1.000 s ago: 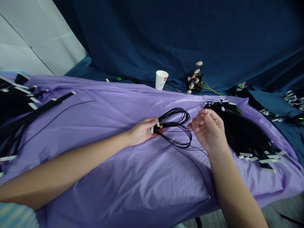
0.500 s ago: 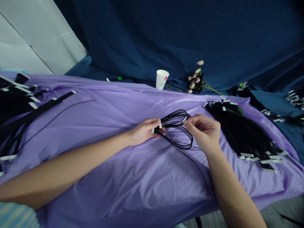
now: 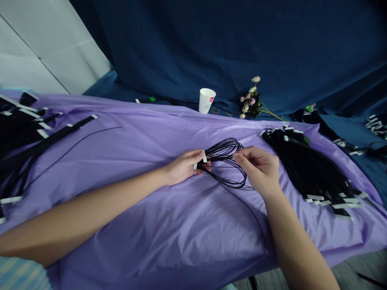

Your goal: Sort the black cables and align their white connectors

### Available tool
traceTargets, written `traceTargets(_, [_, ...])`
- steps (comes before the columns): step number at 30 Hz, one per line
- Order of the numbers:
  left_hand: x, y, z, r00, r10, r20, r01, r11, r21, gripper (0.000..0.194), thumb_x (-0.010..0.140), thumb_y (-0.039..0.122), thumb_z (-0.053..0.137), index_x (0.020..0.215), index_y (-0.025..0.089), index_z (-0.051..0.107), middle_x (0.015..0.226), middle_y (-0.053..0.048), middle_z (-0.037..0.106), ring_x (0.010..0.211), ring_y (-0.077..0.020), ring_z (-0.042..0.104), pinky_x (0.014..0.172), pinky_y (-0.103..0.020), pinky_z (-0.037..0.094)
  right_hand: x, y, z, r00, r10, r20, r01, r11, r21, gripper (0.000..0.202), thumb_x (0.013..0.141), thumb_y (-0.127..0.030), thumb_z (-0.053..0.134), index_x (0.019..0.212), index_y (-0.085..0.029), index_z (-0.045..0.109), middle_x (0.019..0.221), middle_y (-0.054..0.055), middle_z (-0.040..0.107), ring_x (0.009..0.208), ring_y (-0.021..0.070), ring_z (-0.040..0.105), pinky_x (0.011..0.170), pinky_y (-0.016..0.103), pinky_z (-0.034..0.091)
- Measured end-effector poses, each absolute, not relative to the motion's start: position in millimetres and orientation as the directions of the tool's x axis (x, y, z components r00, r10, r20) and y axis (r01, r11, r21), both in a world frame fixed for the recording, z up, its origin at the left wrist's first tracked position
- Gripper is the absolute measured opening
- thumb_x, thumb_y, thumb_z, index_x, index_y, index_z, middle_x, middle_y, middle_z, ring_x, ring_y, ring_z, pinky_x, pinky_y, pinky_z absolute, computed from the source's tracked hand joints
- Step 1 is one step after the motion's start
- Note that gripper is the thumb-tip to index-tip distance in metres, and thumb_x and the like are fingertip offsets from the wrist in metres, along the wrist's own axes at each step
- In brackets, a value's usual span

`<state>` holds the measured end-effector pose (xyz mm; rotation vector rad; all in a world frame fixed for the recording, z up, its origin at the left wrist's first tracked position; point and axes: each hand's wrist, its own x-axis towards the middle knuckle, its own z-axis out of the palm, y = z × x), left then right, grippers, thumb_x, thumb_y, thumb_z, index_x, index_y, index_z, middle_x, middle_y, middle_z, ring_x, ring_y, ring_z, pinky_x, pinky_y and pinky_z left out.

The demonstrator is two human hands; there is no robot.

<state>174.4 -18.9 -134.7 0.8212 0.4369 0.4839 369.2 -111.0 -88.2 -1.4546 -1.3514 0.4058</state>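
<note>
A black cable bundle (image 3: pixel 225 147), bent into loops with white connectors at its ends, is held up over the purple cloth. My left hand (image 3: pixel 186 166) is closed on the connector end, thumb on top near a white connector (image 3: pixel 204 156). With thumb and fingers pinched together, my right hand (image 3: pixel 256 165) grips the loops at their right side. One thin cable (image 3: pixel 250 209) hangs loose from the bundle and trails down the cloth to the right. Parts of the loops behind my right fingers are hidden.
Piles of black cables with white connectors (image 3: pixel 305 169) lie at right and left (image 3: pixel 18 137) on the purple cloth (image 3: pixel 145 229). Behind the cloth's far edge are a white paper cup (image 3: pixel 206 101), artificial flowers (image 3: pixel 250 98) and rubber bands (image 3: pixel 215 110).
Both hands keep their grip on the cable bundle. The loops have shifted very slightly, and my right hand has moved a touch left.
</note>
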Motion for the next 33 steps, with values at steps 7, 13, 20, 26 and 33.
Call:
traceTargets(7, [177.3, -22.3, -131.3, 0.767, 0.614, -0.187, -0.249, 0.552, 0.796, 0.036, 0.075, 0.045, 0.075, 0.084, 0.015, 0.057, 0.087, -0.006, 0.065, 0.078, -0.0165, 0.062, 0.061, -0.025, 0.044, 372.7, -113.6, -85.3, 0.205, 0.933, 0.297, 0.551, 0.141, -0.822, 0.026, 0.086, -0.035, 0.062, 0.069, -0.016, 0.061, 0.052, -0.004, 0.039, 0.047, 0.0065, 0.03, 0.043, 0.022, 0.023])
traceTargets(13, [178.0, -24.1, -131.3, 0.761, 0.626, -0.171, -0.246, 0.522, 0.817, 0.04, 0.073, 0.049, 0.075, 0.085, 0.016, 0.056, 0.088, -0.006, 0.063, 0.081, -0.0175, 0.061, 0.062, -0.025, 0.043, 372.6, -113.3, -83.2, 0.218, 0.959, 0.183, 0.473, 0.061, -0.879, 0.025, 0.085, -0.036, 0.06, 0.07, -0.016, 0.06, 0.054, -0.003, 0.039, 0.048, 0.0075, 0.03, 0.043, 0.021, 0.023])
traceTargets(20, [178.1, -24.1, -133.1, 0.751, 0.644, -0.144, -0.238, 0.467, 0.851, 0.04, 0.075, 0.051, 0.072, 0.081, 0.017, 0.052, 0.089, -0.004, 0.059, 0.086, -0.0169, 0.059, 0.064, -0.025, 0.044, 372.1, -112.4, -80.3, 0.202, 0.966, 0.16, 0.467, 0.049, -0.883, 0.025, 0.084, -0.035, 0.06, 0.068, -0.016, 0.058, 0.055, -0.003, 0.04, 0.05, 0.0076, 0.032, 0.044, 0.021, 0.024])
traceTargets(26, [179.1, -24.1, -133.0, 0.741, 0.658, -0.132, -0.235, 0.439, 0.867, 0.041, 0.075, 0.052, 0.072, 0.081, 0.017, 0.052, 0.089, -0.003, 0.057, 0.086, -0.016, 0.058, 0.064, -0.024, 0.046, 372.8, -113.9, -82.5, 0.174, 0.974, 0.143, 0.461, 0.048, -0.886, 0.025, 0.085, -0.033, 0.059, 0.067, -0.016, 0.056, 0.056, -0.003, 0.039, 0.05, 0.0072, 0.031, 0.044, 0.021, 0.023])
traceTargets(33, [178.8, -25.5, -133.2, 0.736, 0.667, -0.114, -0.243, 0.419, 0.875, 0.039, 0.077, 0.052, 0.069, 0.083, 0.017, 0.052, 0.091, -0.003, 0.055, 0.089, -0.0157, 0.055, 0.065, -0.024, 0.046, 372.3, -114.6, -81.5, 0.14, 0.981, 0.134, 0.449, 0.058, -0.892, 0.024, 0.085, -0.031, 0.059, 0.067, -0.015, 0.055, 0.056, -0.003, 0.039, 0.049, 0.0063, 0.03, 0.044, 0.021, 0.021])
